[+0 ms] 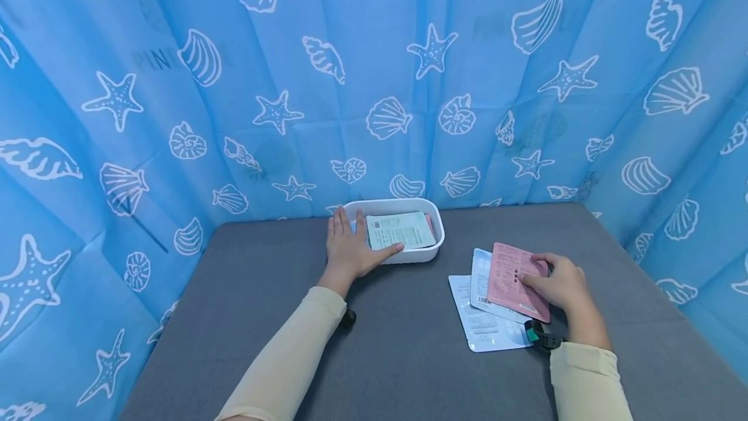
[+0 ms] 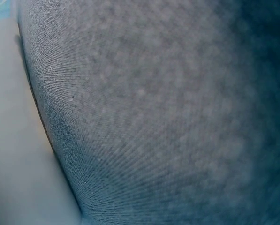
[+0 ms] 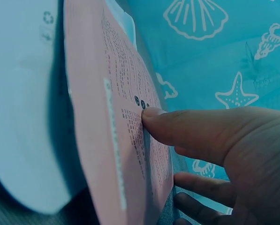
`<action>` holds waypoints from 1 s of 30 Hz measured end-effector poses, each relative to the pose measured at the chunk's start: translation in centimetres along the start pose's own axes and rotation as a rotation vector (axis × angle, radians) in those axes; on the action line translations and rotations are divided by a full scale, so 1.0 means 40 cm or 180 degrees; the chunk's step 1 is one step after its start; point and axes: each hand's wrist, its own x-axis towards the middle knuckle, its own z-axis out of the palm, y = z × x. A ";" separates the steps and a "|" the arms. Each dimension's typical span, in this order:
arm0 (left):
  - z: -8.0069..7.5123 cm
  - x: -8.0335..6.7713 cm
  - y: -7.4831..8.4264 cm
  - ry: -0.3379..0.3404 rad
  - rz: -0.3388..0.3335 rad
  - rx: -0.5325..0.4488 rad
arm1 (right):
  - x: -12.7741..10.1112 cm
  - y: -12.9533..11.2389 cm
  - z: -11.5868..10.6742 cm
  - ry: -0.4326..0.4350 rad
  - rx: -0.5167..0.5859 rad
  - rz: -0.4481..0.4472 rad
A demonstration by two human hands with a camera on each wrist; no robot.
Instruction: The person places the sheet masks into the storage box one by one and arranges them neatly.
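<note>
A white oblong container (image 1: 432,253) stands at the table's back edge, with a pale green sachet (image 1: 403,231) on top inside it and a pink corner showing behind. My left hand (image 1: 347,249) rests on the container's left end, fingers straight and spread, thumb along the front rim. On the right, my right hand (image 1: 558,281) pinches a flat pink sachet (image 1: 514,271) by its right side. In the right wrist view the thumb (image 3: 177,126) presses the printed face, while the other fingers reach behind the edge. Beneath the pink one, two pale blue sachets (image 1: 482,327) lie overlapping.
A grey cloth (image 1: 403,349) covers the table and fills most of the left wrist view, blurred. Behind it hangs a blue curtain (image 1: 374,161) with white shells and starfish. Dark bands sit at both wrists.
</note>
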 end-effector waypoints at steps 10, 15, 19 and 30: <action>-0.001 -0.002 0.000 -0.0025 0.0002 -0.0005 | 0.000 -0.001 0.000 -0.0016 -0.0011 0.0031; -0.002 -0.001 0.001 -0.0010 0.0008 -0.0020 | -0.002 -0.005 -0.002 -0.0016 -0.0006 0.0023; -0.004 0.001 0.000 0.0005 0.0022 -0.0008 | -0.004 -0.009 -0.005 0.0001 -0.0006 -0.0001; -0.002 -0.002 -0.001 -0.0013 0.0026 -0.0023 | -0.003 0.001 0.001 0.0011 0.0008 -0.0026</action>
